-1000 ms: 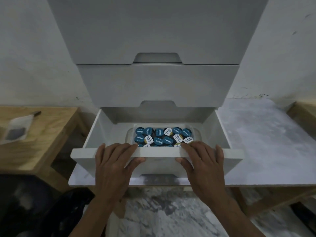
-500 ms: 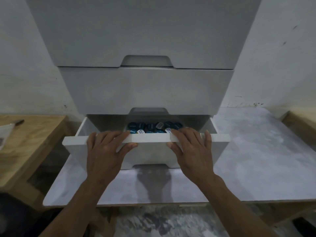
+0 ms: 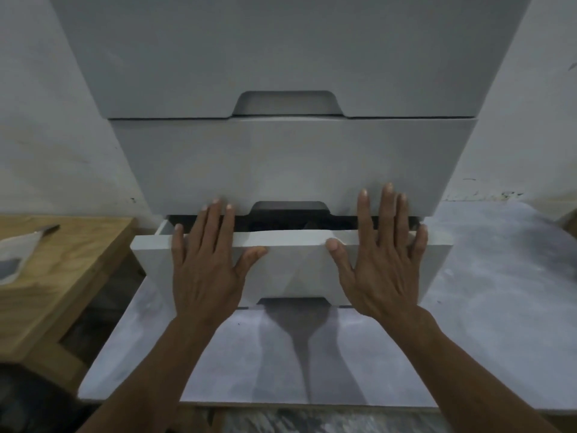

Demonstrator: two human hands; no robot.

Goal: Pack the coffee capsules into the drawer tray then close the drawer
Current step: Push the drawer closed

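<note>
Bottom drawer [image 3: 290,264] nearly shut; both hands flat on its front panel.

The interior shows only as a narrow dark gap under the middle drawer [image 3: 290,164]; capsules and tray cannot be made out. Left hand [image 3: 204,270] and right hand [image 3: 382,264] press the panel with fingers straight and spread, gripping nothing; fingertips reach over the top edge, thumbs lie on the panel face. The cabinet stands on a grey table [image 3: 499,292]; its top is cut off by the frame.

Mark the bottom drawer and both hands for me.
Drawer [image 3: 293,264]: head view, bare middle of its front panel.
Left hand [image 3: 204,267]: head view, back of the hand.
Right hand [image 3: 382,264]: head view, back of the hand.
</note>
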